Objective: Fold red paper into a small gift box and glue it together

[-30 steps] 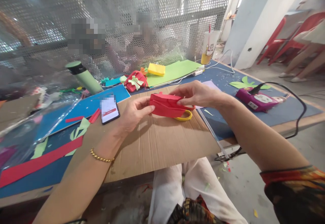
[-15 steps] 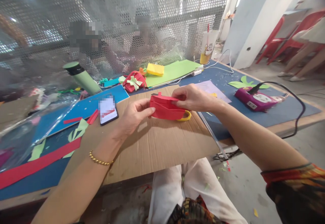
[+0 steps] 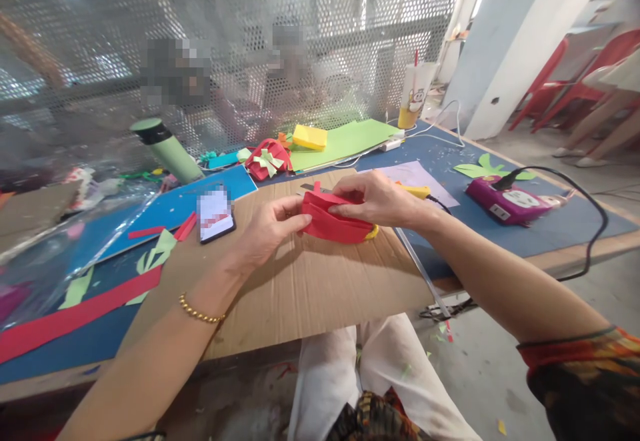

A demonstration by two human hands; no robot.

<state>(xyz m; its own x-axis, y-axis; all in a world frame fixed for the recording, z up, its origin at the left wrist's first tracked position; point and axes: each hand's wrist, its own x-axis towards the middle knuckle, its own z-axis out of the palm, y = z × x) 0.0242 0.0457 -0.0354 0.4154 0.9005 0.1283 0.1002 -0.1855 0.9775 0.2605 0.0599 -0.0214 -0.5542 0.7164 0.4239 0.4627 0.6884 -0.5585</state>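
Observation:
Both hands hold a folded red foam or paper piece [image 3: 335,226] above the cardboard sheet [image 3: 300,294]. My left hand [image 3: 270,224] pinches its left end between thumb and fingers. On the right, my right hand [image 3: 373,201] grips the upper edge, with the thumb pressed on the red layers. Scissors with a yellow handle [image 3: 371,233] lie under the red piece, mostly hidden by it. Just behind the right wrist is a yellow tool with a black cord [image 3: 416,191], perhaps a glue gun, partly covered by the hand.
A phone [image 3: 215,214] lies left of the hands, near red strips [image 3: 85,307] and green scraps. Behind stand a green bottle [image 3: 167,151], a red rounded craft piece [image 3: 267,159], a yellow block [image 3: 310,137] and a drink cup [image 3: 413,97]. A purple power strip [image 3: 505,201] sits right.
My right hand has shifted its grip on the red piece, its thumb now across the front layers. The red piece tilts down rightward and covers more of the yellow handle. The view has shifted slightly.

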